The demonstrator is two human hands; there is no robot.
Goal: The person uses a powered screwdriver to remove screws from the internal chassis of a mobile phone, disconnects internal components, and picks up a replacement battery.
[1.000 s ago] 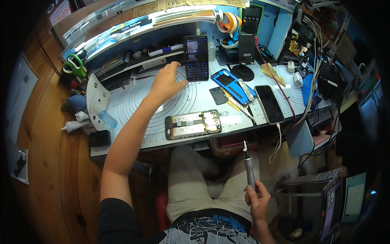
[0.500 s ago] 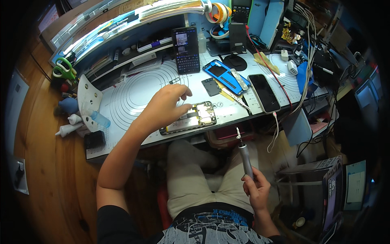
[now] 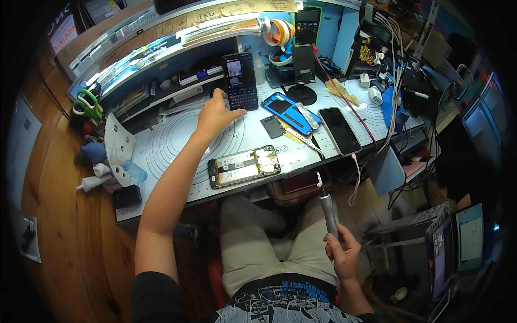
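Note:
My left hand (image 3: 215, 113) reaches over the white mat to the lower left of a standing phone (image 3: 240, 82) with a lit keyboard screen, thumb and fingers apart; whether it touches the phone I cannot tell. Below it lies an opened phone (image 3: 243, 167) with battery and board exposed. My right hand (image 3: 343, 250), low over my lap, grips a silver cylindrical tool (image 3: 328, 212) pointing up, with a small white piece at its tip. To the right lie a blue phone shell (image 3: 288, 110), a dark cover plate (image 3: 272, 126) and a dark-screened phone (image 3: 339, 131) with a white cable plugged in.
The mat (image 3: 164, 156) has a perforated white holder (image 3: 116, 137), green scissors (image 3: 89, 105) and bottles at its left. A shelf (image 3: 188, 32) spans the back. A phone stand (image 3: 303, 64), multimeter (image 3: 306, 24), chargers (image 3: 376, 96) and tangled cables fill the back right.
Half a second ago my left hand was over the opened phone; it has moved up and away toward the standing phone, near where it was a second ago. My right hand still holds the tool.

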